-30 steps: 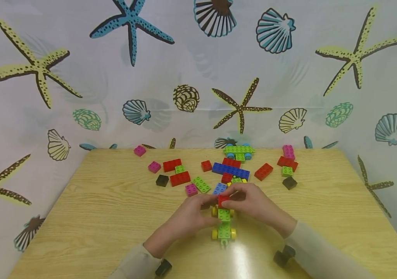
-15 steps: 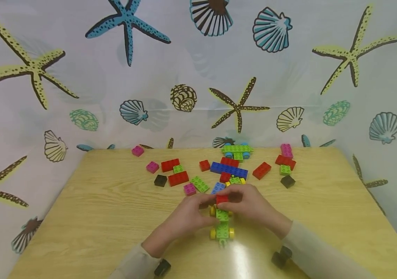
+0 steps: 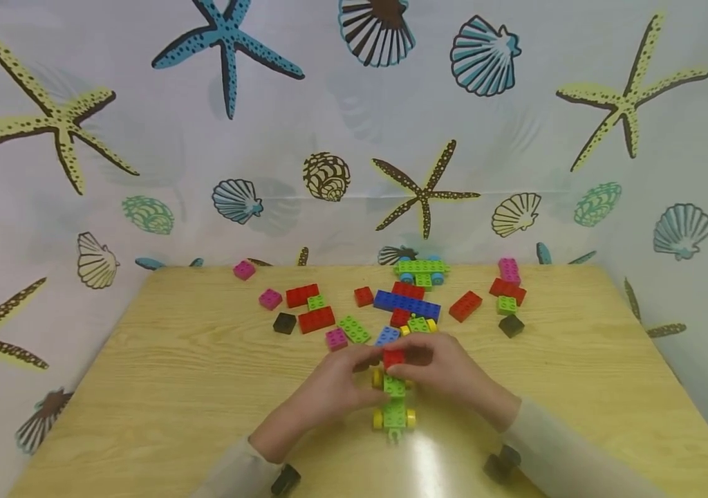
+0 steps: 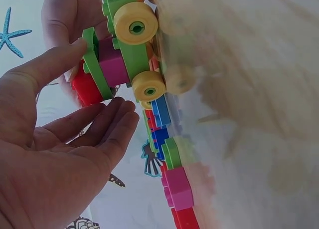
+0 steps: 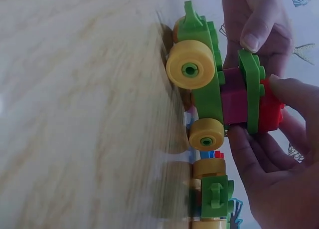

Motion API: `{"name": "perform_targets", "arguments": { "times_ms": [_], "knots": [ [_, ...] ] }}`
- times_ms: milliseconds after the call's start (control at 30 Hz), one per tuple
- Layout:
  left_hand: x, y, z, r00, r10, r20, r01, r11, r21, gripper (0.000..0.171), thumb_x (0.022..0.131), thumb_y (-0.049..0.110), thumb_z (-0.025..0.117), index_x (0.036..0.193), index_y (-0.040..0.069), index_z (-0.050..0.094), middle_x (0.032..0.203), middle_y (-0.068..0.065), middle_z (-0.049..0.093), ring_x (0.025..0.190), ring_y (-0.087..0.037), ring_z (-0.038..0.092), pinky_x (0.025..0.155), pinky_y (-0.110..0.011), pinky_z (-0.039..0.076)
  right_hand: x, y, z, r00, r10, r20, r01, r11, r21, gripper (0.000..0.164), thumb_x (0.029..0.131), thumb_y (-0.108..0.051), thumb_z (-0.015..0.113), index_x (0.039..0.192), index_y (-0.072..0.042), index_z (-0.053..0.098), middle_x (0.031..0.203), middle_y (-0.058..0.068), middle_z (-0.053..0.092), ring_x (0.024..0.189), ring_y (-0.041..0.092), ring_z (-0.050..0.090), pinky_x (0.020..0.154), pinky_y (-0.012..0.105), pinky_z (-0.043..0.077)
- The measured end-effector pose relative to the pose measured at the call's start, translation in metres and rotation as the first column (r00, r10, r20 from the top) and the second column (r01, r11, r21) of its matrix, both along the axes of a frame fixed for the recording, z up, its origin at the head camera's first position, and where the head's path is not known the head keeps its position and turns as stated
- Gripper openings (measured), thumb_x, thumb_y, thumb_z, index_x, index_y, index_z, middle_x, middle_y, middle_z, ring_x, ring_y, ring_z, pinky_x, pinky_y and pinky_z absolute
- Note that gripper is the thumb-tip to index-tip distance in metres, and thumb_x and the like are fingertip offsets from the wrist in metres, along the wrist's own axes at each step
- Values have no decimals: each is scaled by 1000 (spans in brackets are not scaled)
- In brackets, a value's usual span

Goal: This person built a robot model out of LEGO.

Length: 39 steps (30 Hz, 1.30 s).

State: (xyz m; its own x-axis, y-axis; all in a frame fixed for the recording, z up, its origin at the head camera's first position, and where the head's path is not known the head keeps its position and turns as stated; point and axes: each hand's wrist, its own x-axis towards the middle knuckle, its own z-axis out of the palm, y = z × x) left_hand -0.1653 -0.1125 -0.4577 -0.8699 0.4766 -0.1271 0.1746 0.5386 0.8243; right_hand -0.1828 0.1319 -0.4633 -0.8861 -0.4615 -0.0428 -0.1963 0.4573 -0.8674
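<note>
"Wheels (image 3: 412, 419) at three and nine o'clock, hook (image 3: 394, 435) at six: the green base (image 3: 394, 418) stands on the table (image 3: 173, 401) lengthwise to the person. Why that way?"

"Perhaps so both hands reach it evenly. On it sits a purple brick (image 5: 234, 103), carrying a long green brick (image 5: 252, 97), and that bears the red brick (image 3: 394, 359) on its far half."

"And the left hand (image 3: 341, 380)?"

"It lies at about eight, thumb against the green brick's near end, index by the far end. I'd call it a light grip that braces the stack; the other fingers are loosely extended."

"The right hand (image 3: 444, 363)?"

"At four, pinching the red brick: thumb on its near side, index across its far side. So the brick lies between those fingertips, likely to keep it square. Whether it's fully seated, I can't tell."

"Beyond the knuckles?"

"Light blue brick (image 3: 387, 337) at twelve, just past the fingers; a yellow-wheeled cart (image 3: 418, 324) at one. Then the dark blue brick (image 3: 406, 304) between red ones, and farthest the blue-wheeled base (image 3: 421, 268) by the table's back edge, before the starfish curtain (image 3: 341, 104)."
</note>
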Motion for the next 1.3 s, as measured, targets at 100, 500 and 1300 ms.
{"name": "perform_targets", "arguments": {
  "times_ms": [100,500,1300],
  "knots": [
    [0,-1,2,1000,-10,-23,10,1000,-11,68,97,26,90,158,14,64,160,-9,67,148,-35,64,124,-56,54,4,3,1,1000,-5,-27,6,999,39,43,102,-38,84,142,-25,76,143,-2,77,136,27,71,121,56,56],
    [4,1,-1,1000,-1,-20,1,1000,7,76,96,27,91,163,12,58,162,-10,65,148,-37,64,123,-57,54,16,15,-2,997,1,-74,8,993,118,80,90,-40,95,158,-13,63,149,5,73,133,29,72,116,55,60],
    [2,-15,7,996,93,17,-91,991,-96,81,95,26,92,166,13,54,168,-9,59,154,-37,60,125,-58,53,-9,30,13,987,20,-161,24,963,267,61,98,-31,88,153,-14,67,159,11,66,151,43,59,124,68,50]
  ]
}}
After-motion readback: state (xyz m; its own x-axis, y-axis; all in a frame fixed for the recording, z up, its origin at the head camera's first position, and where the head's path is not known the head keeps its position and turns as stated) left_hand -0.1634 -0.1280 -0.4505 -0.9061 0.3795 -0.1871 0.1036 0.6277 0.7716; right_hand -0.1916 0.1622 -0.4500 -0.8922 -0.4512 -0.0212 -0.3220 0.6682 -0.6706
